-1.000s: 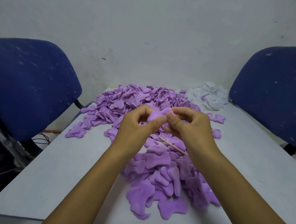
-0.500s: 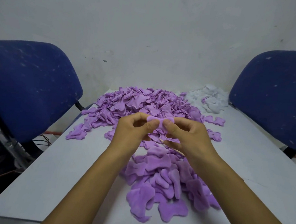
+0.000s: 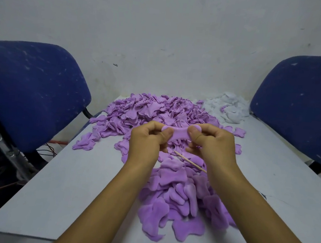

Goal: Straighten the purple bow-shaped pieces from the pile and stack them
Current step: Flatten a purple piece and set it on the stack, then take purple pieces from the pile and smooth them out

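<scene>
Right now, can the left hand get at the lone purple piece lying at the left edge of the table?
Probably not yet: the left hand pinches the stretched purple piece. The way to the lone piece looks free.

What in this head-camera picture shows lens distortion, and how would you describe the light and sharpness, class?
Head view: wide-angle bending bows both blue chairs inward and stretches the forearms at the bottom edge; light is soft and even, with only faint shadows under the near purple pieces on the table, no glare; the stretched piece between left hand and right hand looks reasonably sharp.
</scene>
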`<action>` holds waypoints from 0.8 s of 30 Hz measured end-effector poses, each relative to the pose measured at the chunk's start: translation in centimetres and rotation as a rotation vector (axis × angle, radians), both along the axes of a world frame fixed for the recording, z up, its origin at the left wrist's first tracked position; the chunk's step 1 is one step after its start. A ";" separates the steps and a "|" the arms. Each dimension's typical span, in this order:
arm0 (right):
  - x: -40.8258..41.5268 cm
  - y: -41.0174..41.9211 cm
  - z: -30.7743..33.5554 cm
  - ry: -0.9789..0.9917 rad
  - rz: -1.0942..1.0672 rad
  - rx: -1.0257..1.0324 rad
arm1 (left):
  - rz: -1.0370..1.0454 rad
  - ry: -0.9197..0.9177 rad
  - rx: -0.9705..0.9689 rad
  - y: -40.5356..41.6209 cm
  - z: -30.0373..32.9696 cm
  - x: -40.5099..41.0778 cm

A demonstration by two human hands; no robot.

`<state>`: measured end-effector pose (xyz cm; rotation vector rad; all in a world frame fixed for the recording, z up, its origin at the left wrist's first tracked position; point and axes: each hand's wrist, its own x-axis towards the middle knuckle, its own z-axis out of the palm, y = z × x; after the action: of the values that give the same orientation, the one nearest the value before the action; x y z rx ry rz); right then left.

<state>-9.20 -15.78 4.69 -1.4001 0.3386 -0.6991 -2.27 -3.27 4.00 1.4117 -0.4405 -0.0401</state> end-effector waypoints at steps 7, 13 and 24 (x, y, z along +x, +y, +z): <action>-1.1 -0.3 -0.1 -0.007 0.148 -0.288 | -0.057 -0.181 0.082 0.7 -0.2 -0.5; -1.2 -1.5 -0.4 -0.015 0.134 -0.403 | -0.010 -0.142 0.064 2.3 -0.1 0.8; 6.4 -3.5 -3.2 0.347 0.043 -0.882 | 0.245 -0.297 0.509 -0.1 -3.0 7.7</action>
<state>-2.78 -19.30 1.49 -2.3737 0.2750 -0.5843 5.45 -3.36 1.02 1.9772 -0.5200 0.2771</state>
